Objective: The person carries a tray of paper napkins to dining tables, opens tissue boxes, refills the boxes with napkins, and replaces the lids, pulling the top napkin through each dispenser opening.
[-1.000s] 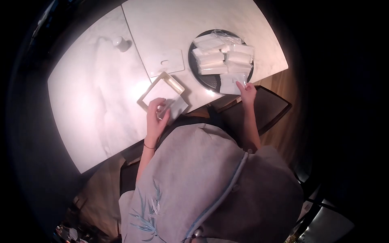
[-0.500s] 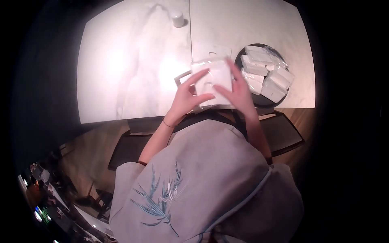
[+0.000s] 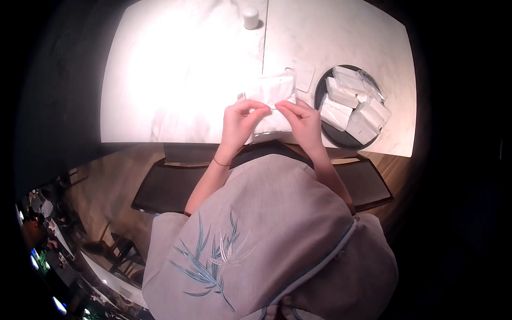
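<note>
A white pack of paper tissues (image 3: 273,90) in clear plastic film is at the table's front edge, between my two hands. My left hand (image 3: 239,121) pinches the film near the middle of the pack, thumb against fingertips. From the other side my right hand (image 3: 305,120) pinches at nearly the same spot, so the fingertips almost meet. Whether the film is torn there is too small to tell. Right of my hands, a round dark tray (image 3: 341,140) holds several similar wrapped white packs (image 3: 336,113).
A small white cylinder (image 3: 251,18) stands at the far side of the marble-patterned table (image 3: 176,101), near the seam. Just behind the pack lies a flat, pale, rounded-corner piece (image 3: 305,77). Dark chair parts (image 3: 170,184) sit below the table edge.
My hands were spread over the pack's top; now both have drawn together into pinches at its middle. The view has shifted slightly.
</note>
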The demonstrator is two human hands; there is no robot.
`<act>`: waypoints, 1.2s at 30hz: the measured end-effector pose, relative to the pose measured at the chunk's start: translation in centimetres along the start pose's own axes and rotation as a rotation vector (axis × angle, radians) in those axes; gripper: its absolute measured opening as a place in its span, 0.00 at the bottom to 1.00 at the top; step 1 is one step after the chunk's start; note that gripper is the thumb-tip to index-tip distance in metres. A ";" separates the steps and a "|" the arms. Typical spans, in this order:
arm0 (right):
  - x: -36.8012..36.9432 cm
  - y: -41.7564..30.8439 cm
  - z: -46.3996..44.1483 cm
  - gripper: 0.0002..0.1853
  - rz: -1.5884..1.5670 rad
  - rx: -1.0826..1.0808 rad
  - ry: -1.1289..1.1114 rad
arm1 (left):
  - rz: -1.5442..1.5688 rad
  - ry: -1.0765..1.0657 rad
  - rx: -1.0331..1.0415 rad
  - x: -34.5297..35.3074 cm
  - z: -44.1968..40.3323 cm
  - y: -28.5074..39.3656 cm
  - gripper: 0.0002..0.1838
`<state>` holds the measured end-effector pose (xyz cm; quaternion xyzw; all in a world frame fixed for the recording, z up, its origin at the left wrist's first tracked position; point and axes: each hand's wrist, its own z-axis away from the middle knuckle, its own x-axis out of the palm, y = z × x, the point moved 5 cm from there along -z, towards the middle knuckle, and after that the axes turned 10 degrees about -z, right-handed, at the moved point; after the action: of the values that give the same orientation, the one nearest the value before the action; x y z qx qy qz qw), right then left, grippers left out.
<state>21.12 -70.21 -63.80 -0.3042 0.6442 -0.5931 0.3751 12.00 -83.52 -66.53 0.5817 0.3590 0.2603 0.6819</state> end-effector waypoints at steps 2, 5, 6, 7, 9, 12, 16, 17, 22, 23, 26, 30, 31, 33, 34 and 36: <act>-0.1 0.0 0.0 0.07 0.028 0.022 -0.033 | -0.002 -0.033 -0.028 -0.4 0.1 -0.4 0.03; -0.8 1.9 0.1 0.14 -0.366 0.292 -0.125 | 0.276 -0.168 -0.162 -0.5 0.3 -1.1 0.04; -0.6 2.5 0.2 0.14 -0.365 0.291 -0.123 | 0.275 -0.170 -0.161 -0.4 0.4 -0.9 0.04; -0.5 2.2 0.2 0.19 -0.375 0.127 -0.046 | 0.178 -0.131 -0.153 -0.5 0.6 -0.7 0.04; -0.2 0.7 0.3 0.36 -0.211 -0.011 -0.029 | 0.006 -0.181 -0.222 -0.4 1.0 -0.5 0.12; 0.6 -0.4 -0.2 0.35 0.209 -0.245 0.068 | 0.246 0.041 -0.007 1.1 1.5 2.7 0.24; 0.9 -0.7 -0.2 0.17 0.454 -0.365 0.089 | 0.298 0.085 0.097 2.1 1.4 2.9 0.36; 1.2 -1.3 -0.1 0.11 0.388 -0.419 0.162 | 0.290 0.208 0.093 2.2 1.2 2.9 0.31; 0.1 -1.0 -0.5 0.10 0.154 -0.217 0.150 | 0.129 0.262 0.022 0.7 1.1 1.5 0.13; 0.0 -0.1 -0.7 0.12 -0.046 -0.035 0.143 | 0.274 0.211 -0.008 0.6 0.9 1.3 0.13; 1.0 1.5 -0.3 0.15 -0.484 0.226 0.119 | 0.439 0.115 -0.069 -0.2 0.8 1.3 0.12; 1.6 2.2 0.5 0.14 -0.701 0.388 0.143 | 0.581 0.005 -0.104 0.1 -0.1 0.0 0.15; 1.9 1.8 0.6 0.14 -0.749 0.406 0.176 | 0.654 -0.011 -0.148 0.3 -0.1 -0.1 0.14; 1.8 1.5 0.7 0.14 -0.796 0.422 0.208 | 0.728 -0.028 -0.191 0.1 -0.3 -0.6 0.14; 1.2 1.3 0.6 0.12 -0.642 0.382 0.162 | 0.587 -0.071 -0.183 -0.4 -0.6 -1.5 0.13; 0.9 0.8 0.5 0.11 -0.487 0.340 0.116 | 0.446 -0.115 -0.174 -1.1 -0.7 -0.5 0.13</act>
<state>21.11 -71.15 -64.69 -0.3481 0.4642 -0.7814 0.2297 10.80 -84.06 -66.89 0.5995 0.1586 0.4010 0.6743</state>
